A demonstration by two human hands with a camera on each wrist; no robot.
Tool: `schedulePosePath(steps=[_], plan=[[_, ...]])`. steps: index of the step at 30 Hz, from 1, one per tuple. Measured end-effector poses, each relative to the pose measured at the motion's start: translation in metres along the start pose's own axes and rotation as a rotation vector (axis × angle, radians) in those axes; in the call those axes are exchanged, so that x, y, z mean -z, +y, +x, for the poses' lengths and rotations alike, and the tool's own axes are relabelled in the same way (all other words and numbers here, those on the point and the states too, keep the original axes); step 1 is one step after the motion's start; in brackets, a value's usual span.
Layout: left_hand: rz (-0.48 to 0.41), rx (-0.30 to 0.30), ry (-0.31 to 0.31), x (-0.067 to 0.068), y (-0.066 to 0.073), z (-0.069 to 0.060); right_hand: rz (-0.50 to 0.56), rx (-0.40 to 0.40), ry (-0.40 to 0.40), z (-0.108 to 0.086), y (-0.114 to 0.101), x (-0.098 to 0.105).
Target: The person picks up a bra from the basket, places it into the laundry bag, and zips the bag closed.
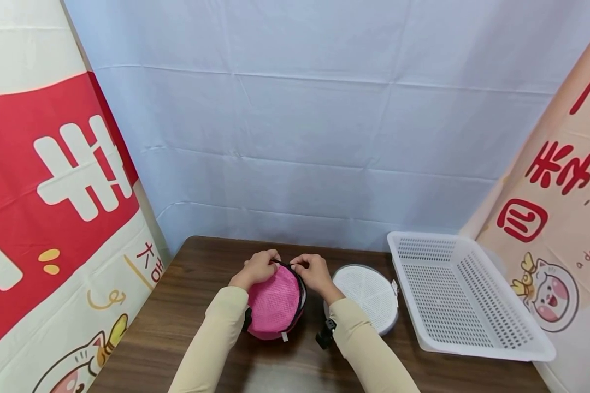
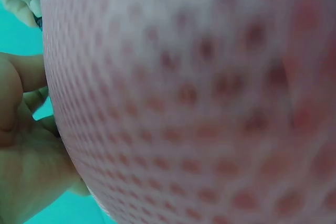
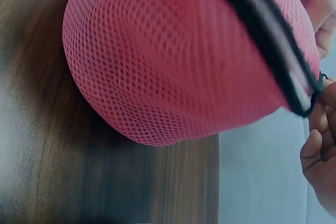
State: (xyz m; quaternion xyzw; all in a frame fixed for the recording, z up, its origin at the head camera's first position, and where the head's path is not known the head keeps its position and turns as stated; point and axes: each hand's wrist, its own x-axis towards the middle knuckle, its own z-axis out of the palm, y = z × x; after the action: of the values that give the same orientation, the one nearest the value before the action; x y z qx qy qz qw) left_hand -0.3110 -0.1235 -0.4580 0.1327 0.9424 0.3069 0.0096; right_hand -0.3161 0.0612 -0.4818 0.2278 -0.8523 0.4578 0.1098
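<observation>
A rounded pink mesh laundry bag (image 1: 275,300) with a black-edged zipper (image 3: 262,35) sits on the table, with a small white tag at its near side. My left hand (image 1: 261,267) holds the bag's far left side by the end of the zipper; in the left wrist view that hand (image 2: 31,140) lies against the mesh, which fills most of the picture. On the zipper's far end, my right hand (image 1: 316,274) pinches with thumb and fingers. The right wrist view shows this hand (image 3: 323,145) at the black zipper corner. What lies inside the bag cannot be made out.
Right of the bag lies a round white mesh item (image 1: 366,297) with a grey rim and a small tag, partly behind my right forearm. A white perforated plastic basket (image 1: 425,338) stands at the right of the dark wooden table (image 1: 177,311). Cloth sheets hang around the table.
</observation>
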Motion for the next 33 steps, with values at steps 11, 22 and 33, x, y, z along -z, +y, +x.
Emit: schedulePosePath(steps=[11, 22, 33], plan=[[-0.059, 0.014, -0.02, -0.003, -0.005, -0.001, 0.013, -0.038, -0.022, -0.005, 0.0, 0.001], [-0.123, 0.069, 0.034, -0.004, -0.013, -0.013, -0.01, -0.022, -0.052, -0.014, 0.007, 0.004], [-0.161, 0.11, 0.185, -0.005, -0.017, -0.016, -0.017, -0.008, -0.031, -0.015, 0.004, 0.006]])
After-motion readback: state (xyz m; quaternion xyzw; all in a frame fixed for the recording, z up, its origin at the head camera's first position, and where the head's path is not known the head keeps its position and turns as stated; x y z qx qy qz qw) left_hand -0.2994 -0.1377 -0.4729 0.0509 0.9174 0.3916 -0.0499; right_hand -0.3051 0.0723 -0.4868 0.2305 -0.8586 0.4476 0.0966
